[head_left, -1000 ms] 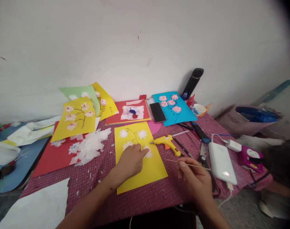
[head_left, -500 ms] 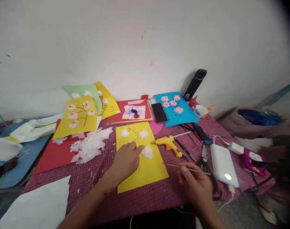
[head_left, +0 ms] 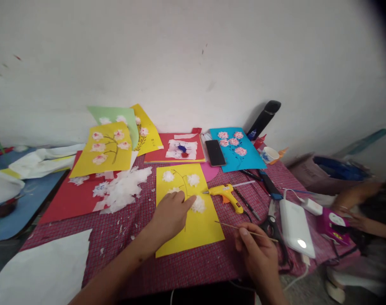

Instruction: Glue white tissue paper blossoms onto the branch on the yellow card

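My left hand [head_left: 173, 212] is over a yellow sheet [head_left: 201, 231] with a drawn brown stem. Its index finger is stretched towards a white crumpled-paper flower [head_left: 198, 203], the other fingers bent, with nothing visibly held. Whether that fingertip touches the petals I cannot tell. Two more white flowers show at the top of the sheet, and another is partly hidden behind my knuckles. In my right hand [head_left: 259, 250], to the right of the sheet, a thin wooden stick [head_left: 229, 225] is pinched between thumb and fingers, its dark tip pointing left. A yellow glue gun [head_left: 226, 195] lies between the sheet and several pens.
Scissors [head_left: 271, 226], a white power bank [head_left: 297, 228] and a cup [head_left: 269, 155] stand on the right. Behind lie a phone [head_left: 215, 153] and a blue flower picture [head_left: 248, 148]. Torn white paper [head_left: 126, 190] is at left. Another person's hand [head_left: 354, 220] is at the far right.
My left index finger has stretched out further beside the flower. My right hand keeps the stick at nearly the same spot. The other person's arms have come into view at the right.
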{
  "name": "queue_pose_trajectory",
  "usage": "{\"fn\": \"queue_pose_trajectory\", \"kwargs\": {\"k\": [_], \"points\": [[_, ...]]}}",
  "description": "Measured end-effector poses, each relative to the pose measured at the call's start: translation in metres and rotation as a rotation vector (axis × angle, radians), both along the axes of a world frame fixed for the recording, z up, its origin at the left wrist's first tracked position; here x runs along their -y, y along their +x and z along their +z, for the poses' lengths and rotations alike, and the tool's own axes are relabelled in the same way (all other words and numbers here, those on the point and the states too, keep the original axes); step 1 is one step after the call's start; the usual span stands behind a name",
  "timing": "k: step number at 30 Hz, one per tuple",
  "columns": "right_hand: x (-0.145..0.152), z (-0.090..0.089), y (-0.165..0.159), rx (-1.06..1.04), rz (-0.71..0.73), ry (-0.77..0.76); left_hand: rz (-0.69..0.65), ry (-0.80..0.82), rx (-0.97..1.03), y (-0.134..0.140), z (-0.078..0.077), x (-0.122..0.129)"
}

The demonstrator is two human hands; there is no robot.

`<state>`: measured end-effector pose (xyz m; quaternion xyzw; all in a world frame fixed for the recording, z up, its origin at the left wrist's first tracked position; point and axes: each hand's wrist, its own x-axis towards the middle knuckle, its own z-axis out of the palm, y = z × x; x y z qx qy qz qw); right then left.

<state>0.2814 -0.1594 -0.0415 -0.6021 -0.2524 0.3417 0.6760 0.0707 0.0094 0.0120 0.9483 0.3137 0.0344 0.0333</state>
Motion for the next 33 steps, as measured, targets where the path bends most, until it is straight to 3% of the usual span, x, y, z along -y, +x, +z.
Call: {"fn": "queue_pose_trajectory", "kwargs": {"k": [4, 10, 13, 17, 24, 29, 33], "points": [[-0.005, -0.006, -0.006, 0.051, 0.018, 0.002, 0.033, -0.026, 0.146, -0.026, 0.0, -0.008], [-0.007, -0.017, -0.011, 0.058, 0.039, 0.029, 0.117, -0.09, 0.466, -0.054, -0.031, -0.017], [-0.007, -0.018, -0.011, 0.052, 0.049, 0.013, 0.172, -0.174, 0.578, -0.06, -0.039, -0.02], [-0.007, -0.019, -0.01, 0.092, 0.063, -0.032, 0.249, -0.273, 0.709, -0.065, -0.033, -0.025], [-0.007, -0.021, -0.007, 0.106, 0.038, -0.057, 0.578, -0.593, 1.008, -0.074, -0.019, -0.033], [-0.006, -0.024, -0.006, 0.108, 0.068, -0.033, 0.591, -0.626, 1.208, -0.072, -0.028, -0.037], [-0.008, -0.023, -0.006, 0.111, 0.063, -0.015, 0.55, -0.517, 1.081, -0.071, -0.035, -0.036]]}}
